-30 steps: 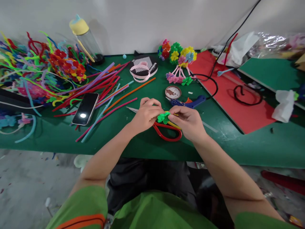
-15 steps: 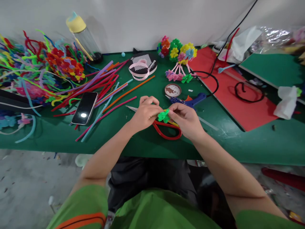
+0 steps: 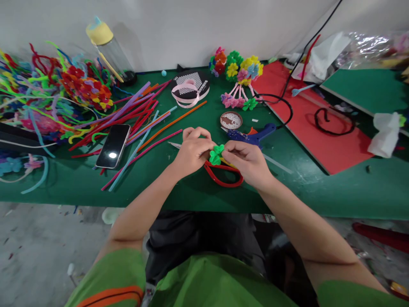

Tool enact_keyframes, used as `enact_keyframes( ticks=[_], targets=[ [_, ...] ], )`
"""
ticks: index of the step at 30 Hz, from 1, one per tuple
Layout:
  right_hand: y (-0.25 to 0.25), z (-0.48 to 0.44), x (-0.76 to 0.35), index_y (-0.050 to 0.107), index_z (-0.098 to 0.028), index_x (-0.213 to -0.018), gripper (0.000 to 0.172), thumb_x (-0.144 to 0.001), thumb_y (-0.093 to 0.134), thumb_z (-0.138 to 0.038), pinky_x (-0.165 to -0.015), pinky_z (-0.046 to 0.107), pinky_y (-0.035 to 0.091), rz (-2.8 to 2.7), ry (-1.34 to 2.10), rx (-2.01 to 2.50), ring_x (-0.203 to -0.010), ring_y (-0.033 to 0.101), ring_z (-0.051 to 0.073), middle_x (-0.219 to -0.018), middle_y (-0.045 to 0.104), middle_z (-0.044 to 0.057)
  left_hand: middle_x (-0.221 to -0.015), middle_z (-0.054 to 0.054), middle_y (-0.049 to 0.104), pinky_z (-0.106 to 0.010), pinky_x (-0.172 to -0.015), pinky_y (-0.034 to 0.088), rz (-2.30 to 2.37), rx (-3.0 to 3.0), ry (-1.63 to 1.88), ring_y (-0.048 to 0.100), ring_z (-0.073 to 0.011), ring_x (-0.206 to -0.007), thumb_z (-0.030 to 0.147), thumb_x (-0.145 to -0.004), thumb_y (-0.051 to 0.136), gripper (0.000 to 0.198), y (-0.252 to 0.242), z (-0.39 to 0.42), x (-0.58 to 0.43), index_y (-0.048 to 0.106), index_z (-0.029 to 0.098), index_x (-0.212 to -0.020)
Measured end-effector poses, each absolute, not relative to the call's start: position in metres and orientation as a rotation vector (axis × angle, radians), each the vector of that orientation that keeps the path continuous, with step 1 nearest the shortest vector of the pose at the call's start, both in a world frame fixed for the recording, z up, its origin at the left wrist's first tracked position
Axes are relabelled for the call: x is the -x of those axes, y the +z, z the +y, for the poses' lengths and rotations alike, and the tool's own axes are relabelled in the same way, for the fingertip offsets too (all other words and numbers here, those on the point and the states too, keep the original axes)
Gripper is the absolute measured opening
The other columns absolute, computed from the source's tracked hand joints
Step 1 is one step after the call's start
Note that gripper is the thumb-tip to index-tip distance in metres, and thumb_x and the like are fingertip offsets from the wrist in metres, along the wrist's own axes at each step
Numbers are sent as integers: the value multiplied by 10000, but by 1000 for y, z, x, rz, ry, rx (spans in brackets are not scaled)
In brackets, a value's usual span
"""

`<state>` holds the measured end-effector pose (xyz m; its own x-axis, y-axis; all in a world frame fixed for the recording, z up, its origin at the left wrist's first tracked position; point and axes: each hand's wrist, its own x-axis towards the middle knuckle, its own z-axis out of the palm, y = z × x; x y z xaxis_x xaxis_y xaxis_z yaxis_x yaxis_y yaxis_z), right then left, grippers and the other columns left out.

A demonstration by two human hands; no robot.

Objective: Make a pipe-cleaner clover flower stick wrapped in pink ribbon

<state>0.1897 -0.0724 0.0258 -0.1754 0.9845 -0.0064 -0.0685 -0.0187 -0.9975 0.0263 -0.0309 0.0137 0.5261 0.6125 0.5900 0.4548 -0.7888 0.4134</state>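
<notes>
Over the last second the green flower [image 3: 217, 154] turns between the person's fingertips, its rounded petals now showing more openly and a touch further toward nine o'clock. The left hand [image 3: 196, 150] pinches it at its nine o'clock edge, the right hand [image 3: 245, 161] at its three o'clock edge; neither lets go. That suggests the work is at the stage of turning and adjusting petals (a judgement, since the fingers hide the flower's edges). Held above the green table [image 3: 198, 198], it has scissors [image 3: 223, 184] below at six o'clock and a glue gun [image 3: 260, 135] near two o'clock.
</notes>
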Motion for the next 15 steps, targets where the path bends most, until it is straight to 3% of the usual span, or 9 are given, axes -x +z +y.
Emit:
enact_keyframes(
  ticks=[10, 15],
  targets=[
    [19, -70, -189, 549, -155, -625, 315, -664, 677, -440, -448, 222, 240, -1125, 1523, 1154, -460, 353, 50, -499, 441, -48, -607, 33, 602, -362, -766, 300, 923, -2581, 1141, 558, -139, -774, 51, -749, 496, 198, 11, -32, -27, 590, 201, -658],
    [21, -72, -187, 562, -158, -648, 309, -662, 679, -444, -485, 214, 311, -1152, 1467, 1127, -516, 414, 61, -575, 497, -29, -657, 13, 600, -349, -747, 333, 1093, -2534, 1271, 558, -145, -757, 77, -719, 524, 136, 10, -32, -27, 591, 188, -677]
  ],
)
